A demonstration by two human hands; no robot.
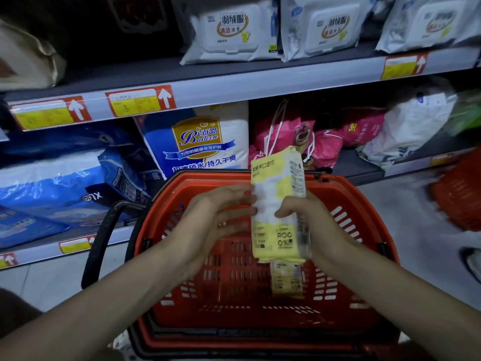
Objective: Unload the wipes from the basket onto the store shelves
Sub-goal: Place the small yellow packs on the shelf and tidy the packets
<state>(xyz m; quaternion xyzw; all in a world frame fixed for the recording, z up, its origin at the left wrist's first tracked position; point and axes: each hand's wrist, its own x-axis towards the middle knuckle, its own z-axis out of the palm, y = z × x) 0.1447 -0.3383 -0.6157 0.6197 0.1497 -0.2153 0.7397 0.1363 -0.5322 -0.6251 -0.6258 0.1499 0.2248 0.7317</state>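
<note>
Right hand (308,225) gripped one yellow wipes pack (277,201), held upright over the red basket (153,220); left hand (216,217) lay flat-fingered against its side. Second pack (286,281) lay on the basket floor. Judged: unloading nearly finished, with these two packs yet to reach the shelf (234,84); no others visible.

A yellow-and-white pack of wipes (279,204) stands upright over the red slotted basket (361,201), just right of centre; the left hand (216,217) lays straight fingers against its 9 o'clock side, and the right hand (307,220) grips it at 3 o'clock; a second matching pack (287,281) lies on the basket floor at 6 o'clock from the first; grey shelves (234,83) run behind the basket; white lidded wipes packs (229,32) lean on the upper one at 12 o'clock.
</note>
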